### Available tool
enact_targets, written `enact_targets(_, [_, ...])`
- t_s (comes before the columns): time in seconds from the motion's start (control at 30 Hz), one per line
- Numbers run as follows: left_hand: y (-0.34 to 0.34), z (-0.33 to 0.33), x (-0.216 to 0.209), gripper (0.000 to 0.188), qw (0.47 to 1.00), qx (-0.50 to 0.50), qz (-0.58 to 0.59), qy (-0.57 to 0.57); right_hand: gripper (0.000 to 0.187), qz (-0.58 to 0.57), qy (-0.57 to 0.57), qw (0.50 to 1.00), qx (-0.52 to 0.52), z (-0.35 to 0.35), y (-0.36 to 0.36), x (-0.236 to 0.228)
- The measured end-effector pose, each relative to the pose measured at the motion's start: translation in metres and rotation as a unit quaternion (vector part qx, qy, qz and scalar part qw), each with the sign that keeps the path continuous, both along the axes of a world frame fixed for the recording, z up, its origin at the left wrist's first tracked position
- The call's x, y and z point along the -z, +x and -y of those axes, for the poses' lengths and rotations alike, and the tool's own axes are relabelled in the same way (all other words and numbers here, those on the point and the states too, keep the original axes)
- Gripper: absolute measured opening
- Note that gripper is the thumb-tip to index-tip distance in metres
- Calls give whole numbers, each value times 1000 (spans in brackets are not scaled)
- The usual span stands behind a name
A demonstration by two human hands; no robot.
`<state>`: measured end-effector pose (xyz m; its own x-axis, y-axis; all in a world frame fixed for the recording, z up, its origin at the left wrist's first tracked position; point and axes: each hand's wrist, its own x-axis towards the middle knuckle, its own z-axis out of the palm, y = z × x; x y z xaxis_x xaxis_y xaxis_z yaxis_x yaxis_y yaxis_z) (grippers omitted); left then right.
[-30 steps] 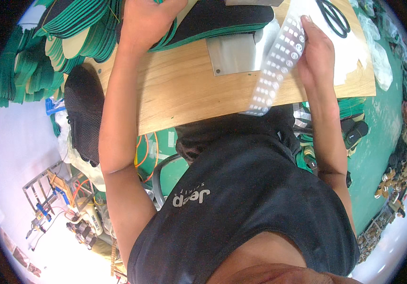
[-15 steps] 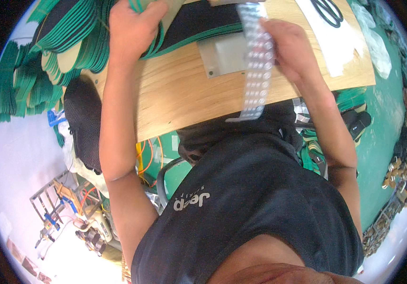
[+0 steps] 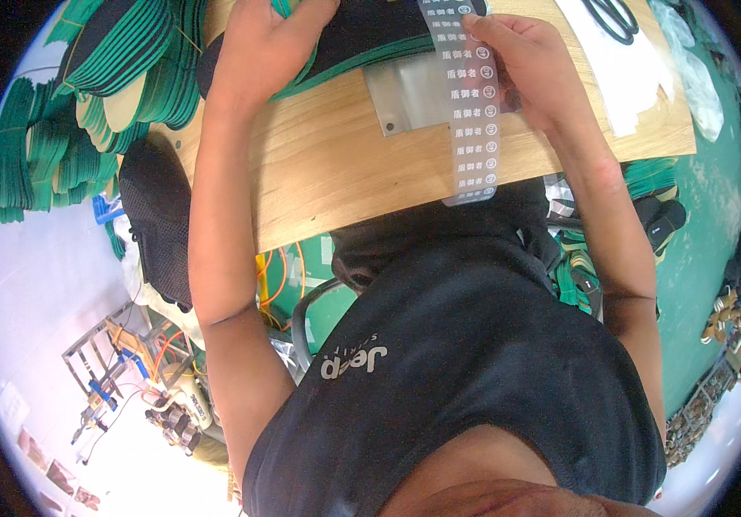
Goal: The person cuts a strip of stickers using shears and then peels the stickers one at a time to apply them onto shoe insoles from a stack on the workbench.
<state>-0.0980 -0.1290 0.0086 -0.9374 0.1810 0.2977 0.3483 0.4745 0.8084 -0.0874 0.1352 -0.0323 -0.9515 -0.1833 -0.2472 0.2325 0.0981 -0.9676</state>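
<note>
My left hand (image 3: 268,47) is closed around the edge of a green-and-black insole (image 3: 300,76) at the top of the view, its fingertips partly cut off. Black insoles with green edges (image 3: 370,39) lie stacked beside it on the wooden table (image 3: 336,164). In my right hand (image 3: 532,62), thumb and fingers pinch a long clear strip of white printed labels (image 3: 471,129). The strip hangs down past the table's near edge, over my dark trousers. Under it, partly covered, a grey metal plate (image 3: 409,99) lies on the table.
Bundles of green-edged insoles (image 3: 133,60) are piled at the far left. A black mesh shoe (image 3: 155,220) stands by the table's left edge. White paper (image 3: 616,73) and black-handled scissors (image 3: 616,19) lie at the right. More insoles (image 3: 646,177) sit below the table's right corner.
The label strip has swung from a blurred, curled hang to a flatter one, its printed side showing. My left hand has shifted slightly right and toward the top.
</note>
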Motion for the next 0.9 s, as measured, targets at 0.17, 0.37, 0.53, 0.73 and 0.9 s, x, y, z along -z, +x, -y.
enact_targets(0.17, [-1, -2, 4, 25, 995, 11, -2, 96, 24, -1, -31, 999, 17, 4, 4, 2])
enact_targets(0.37, [-4, 3, 9, 23, 994, 22, -3, 104, 23, 6, 18, 1000, 19, 2, 8, -4])
enact_targets(0.53, [-3, 2, 10, 22, 993, 13, 6, 117, 23, 14, -3, 1000, 8, 3, 8, -2])
enact_targets(0.73, [0, -4, 10, 23, 986, 17, 8, 165, 23, 16, -31, 999, 6, 6, 9, -4])
enact_targets(0.9, [-5, 1, 11, 23, 984, 51, 3, 173, 22, 22, -44, 999, -2, -1, 5, 2])
